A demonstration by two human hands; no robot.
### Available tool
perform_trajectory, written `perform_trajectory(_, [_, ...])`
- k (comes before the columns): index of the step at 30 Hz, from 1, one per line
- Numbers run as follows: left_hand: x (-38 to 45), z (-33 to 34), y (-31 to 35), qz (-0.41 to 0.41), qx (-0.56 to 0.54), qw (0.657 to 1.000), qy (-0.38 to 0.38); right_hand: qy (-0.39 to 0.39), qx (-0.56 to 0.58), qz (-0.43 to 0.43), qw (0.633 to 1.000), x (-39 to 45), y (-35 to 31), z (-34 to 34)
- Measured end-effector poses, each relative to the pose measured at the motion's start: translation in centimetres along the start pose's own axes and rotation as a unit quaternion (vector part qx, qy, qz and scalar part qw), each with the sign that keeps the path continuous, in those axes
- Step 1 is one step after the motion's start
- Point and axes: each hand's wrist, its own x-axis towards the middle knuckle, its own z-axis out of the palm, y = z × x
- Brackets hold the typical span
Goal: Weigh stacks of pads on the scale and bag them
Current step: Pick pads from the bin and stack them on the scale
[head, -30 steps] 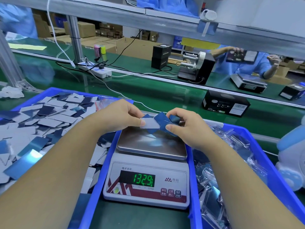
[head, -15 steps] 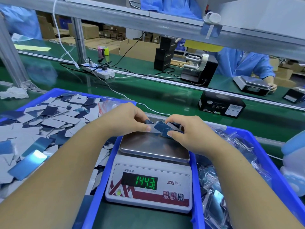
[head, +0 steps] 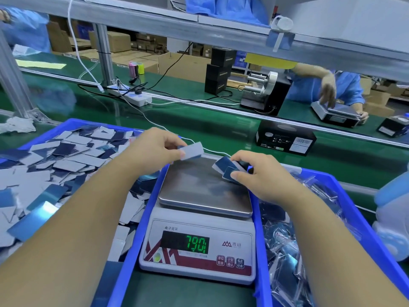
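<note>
A factory packing line is shown: a long green conveyor belt [head: 199, 127] is framed by grey aluminium rails [head: 199, 25], brown cardboard cartons [head: 181, 65] are stacked behind, and a blue-smocked worker [head: 345, 87] is seen at a second grey weighing scale [head: 336, 114] opposite.

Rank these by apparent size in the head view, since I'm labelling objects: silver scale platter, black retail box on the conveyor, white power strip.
1. Silver scale platter, clearly largest, though nearest the camera.
2. Black retail box.
3. White power strip, smallest, though farthest away, so true size is unsure.
</note>
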Motion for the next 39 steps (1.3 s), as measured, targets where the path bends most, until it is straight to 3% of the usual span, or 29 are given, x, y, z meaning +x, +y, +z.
perform_trajectory(6, [-0.4,2.0,1.0,0.049,0.001,0.990,-0.129,0.016,-0.025,-0.047,0.998,0.3,-1.2,1.5])
perform_trajectory(14, [-0.5,2.0,1.2,0.066,-0.022,0.981,-0.182,0.036,-0.018,-0.038,0.998,0.4,-1.6,2.1])
perform_trajectory(21, [-1.0,2.8,2.0,0.087,-0.036,0.978,-0.185,0.028,-0.009,-0.014,0.999,0.7,-1.5,2.5])
perform_trajectory(26, [-0.7,3.7,1.7,0.100,0.011,0.983,-0.154,0.031,-0.033,-0.034,0.998,0.7,-1.6,2.3])
perform_trajectory(31, [-0.5,4.6,1.5,0.121,0.029,0.988,-0.094,0.022,0.030,-0.037,0.999,0.6,-1.4,1.6])
perform_trajectory(39, [-0.6,5.5,1.8,0.120,0.057,0.988,-0.072,0.056,0.199,0.032,0.978,0.7,-1.5,1.7])
